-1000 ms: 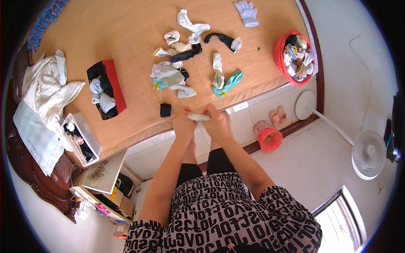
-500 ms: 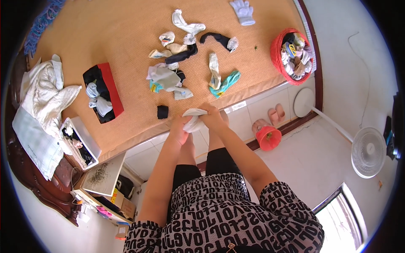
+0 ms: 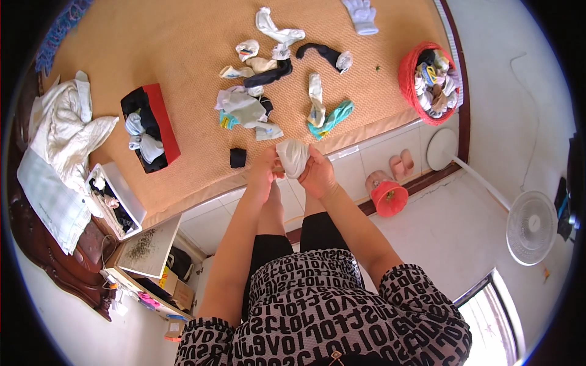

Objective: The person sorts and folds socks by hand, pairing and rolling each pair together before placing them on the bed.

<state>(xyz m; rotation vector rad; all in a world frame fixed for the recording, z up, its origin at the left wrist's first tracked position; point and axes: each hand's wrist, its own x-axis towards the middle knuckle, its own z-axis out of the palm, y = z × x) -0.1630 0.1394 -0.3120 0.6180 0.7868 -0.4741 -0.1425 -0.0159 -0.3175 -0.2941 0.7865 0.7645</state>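
A white sock [image 3: 293, 159], bunched into a rounded shape, is held between my two hands just off the bed's near edge. My left hand [image 3: 267, 170] grips its left side, while my right hand [image 3: 318, 175] closes on its right side with the thumb up. Just beyond my left hand lies a small folded black sock [image 3: 238, 158]. Farther back on the woven mat [image 3: 189, 49] are a pile of pale socks [image 3: 244, 111], a white sock [image 3: 316, 100], a teal sock [image 3: 331, 120] and several loose white and black ones.
A red basket [image 3: 405, 79] full of socks stands at the bed's right end. To the left are a red and black box [image 3: 163, 125] and a white bin [image 3: 137, 227] with cloth items. A white glove [image 3: 361, 17] lies at the back. On the floor are a red bucket [image 3: 389, 198] and a fan [image 3: 532, 229].
The white sock has gone from a flatter, drawn-out shape to a rounder bundle and been raised slightly. My right hand has turned and now holds its side. The view has shifted slightly.
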